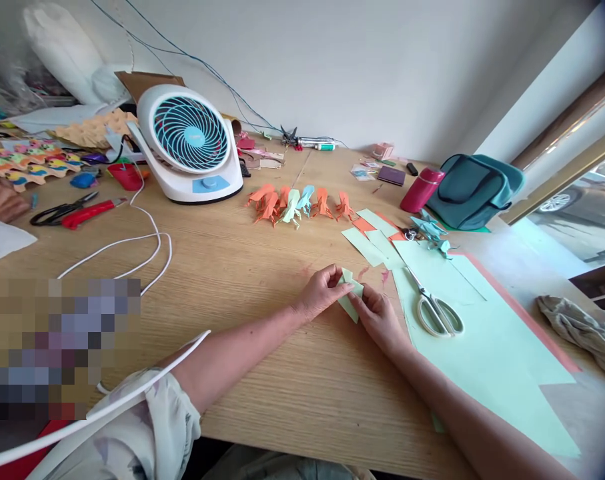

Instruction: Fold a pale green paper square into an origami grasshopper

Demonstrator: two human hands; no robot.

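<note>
Between my two hands is a small piece of pale green paper [349,308], partly folded, held just above the table. My left hand [325,291] pinches its upper left part between thumb and fingers. On the other side, my right hand [381,319] grips the paper's right edge, thumb near the fold. Fingers cover part of the folds. White-handled scissors [439,316] rest on large pale green sheets [482,353] to the right. Cut green strips [365,247] lie just beyond my hands. Farther back stands a row of folded paper figures [293,205] in orange, green and blue.
A white fan [189,143] stands at the back left, with a white cable [157,233] looping across the table. Red-handled pliers [93,212] lie at the left. A pink bottle [422,189] and teal bag [475,190] stand at the back right.
</note>
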